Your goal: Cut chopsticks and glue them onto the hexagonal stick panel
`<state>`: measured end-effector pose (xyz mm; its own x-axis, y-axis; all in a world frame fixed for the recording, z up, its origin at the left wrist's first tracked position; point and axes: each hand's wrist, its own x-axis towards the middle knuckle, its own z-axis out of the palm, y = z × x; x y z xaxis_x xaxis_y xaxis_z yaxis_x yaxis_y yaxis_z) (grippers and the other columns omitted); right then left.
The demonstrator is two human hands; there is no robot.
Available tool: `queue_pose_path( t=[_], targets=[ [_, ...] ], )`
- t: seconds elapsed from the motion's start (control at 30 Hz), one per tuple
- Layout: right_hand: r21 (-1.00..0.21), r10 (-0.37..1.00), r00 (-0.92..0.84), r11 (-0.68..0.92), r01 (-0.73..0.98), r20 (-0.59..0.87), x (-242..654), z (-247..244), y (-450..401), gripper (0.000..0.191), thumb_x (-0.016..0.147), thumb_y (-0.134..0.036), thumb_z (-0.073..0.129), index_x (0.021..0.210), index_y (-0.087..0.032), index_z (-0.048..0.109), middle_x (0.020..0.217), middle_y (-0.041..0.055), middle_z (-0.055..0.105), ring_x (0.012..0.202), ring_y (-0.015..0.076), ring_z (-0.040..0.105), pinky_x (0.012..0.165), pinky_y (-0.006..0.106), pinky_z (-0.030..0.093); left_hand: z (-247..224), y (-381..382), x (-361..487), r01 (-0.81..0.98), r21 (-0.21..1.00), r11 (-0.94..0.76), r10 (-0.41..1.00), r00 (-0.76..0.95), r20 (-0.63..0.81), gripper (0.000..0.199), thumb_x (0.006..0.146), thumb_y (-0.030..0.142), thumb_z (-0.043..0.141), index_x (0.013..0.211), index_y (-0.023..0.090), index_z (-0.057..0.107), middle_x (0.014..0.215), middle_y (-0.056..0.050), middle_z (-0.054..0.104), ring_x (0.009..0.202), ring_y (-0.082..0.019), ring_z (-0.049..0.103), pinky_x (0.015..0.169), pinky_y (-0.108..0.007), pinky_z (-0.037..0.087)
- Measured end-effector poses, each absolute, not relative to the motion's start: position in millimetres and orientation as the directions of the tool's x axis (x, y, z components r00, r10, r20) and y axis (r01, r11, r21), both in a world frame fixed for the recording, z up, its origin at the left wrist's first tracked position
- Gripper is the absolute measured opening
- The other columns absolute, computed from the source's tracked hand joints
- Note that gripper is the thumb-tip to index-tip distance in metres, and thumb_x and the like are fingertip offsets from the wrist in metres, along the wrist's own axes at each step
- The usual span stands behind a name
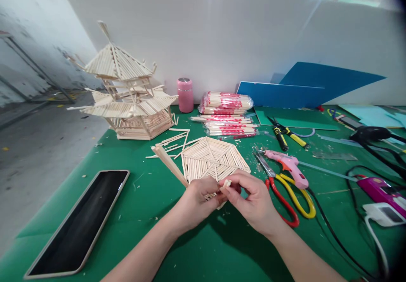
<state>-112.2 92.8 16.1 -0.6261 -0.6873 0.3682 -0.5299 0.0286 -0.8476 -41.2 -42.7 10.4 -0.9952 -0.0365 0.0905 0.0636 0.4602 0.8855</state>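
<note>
My left hand (203, 193) is closed around a tapering bundle of pale wooden sticks (171, 167), which slants out to the upper left. Close beside it, my right hand (252, 195) pinches a small pale wooden end (227, 183) between thumb and fingers. Whether that end belongs to the same bundle is hidden by the fingers. Under and behind both hands lies a flat polygonal panel of wooden sticks (218, 157), its near part covered by the hands.
A tiered stick pavilion (133, 108) stands back left, near a pink flask (185, 95). Wrapped chopstick packs (226, 112) lie behind the panel. Scissors (287, 193), a pink glue gun (288, 165) and pliers (283, 134) lie right; a tablet (79, 222) lies left.
</note>
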Motion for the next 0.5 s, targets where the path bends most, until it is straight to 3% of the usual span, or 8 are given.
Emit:
queue_pose_path(
  t=[0.5],
  targets=[
    [-0.850, -0.697, -0.616, 0.017, -0.526, 0.368, -116.3, 15.6, 93.0, 0.008, 0.075, -0.018, 0.054, 0.080, -0.017, 0.060, 0.067, 0.0002, 0.054, 0.060, 0.0110, 0.051, 0.054, 0.023, 0.042, 10.2, -42.0, -43.1, 0.085, 0.897, 0.433, -0.021, -0.994, 0.105, 0.021, 0.076, 0.017, 0.048, 0.057, 0.013, 0.055, 0.057, 0.002, 0.048, 0.057, -0.009, 0.046, 0.055, -0.020, 0.036]
  ],
)
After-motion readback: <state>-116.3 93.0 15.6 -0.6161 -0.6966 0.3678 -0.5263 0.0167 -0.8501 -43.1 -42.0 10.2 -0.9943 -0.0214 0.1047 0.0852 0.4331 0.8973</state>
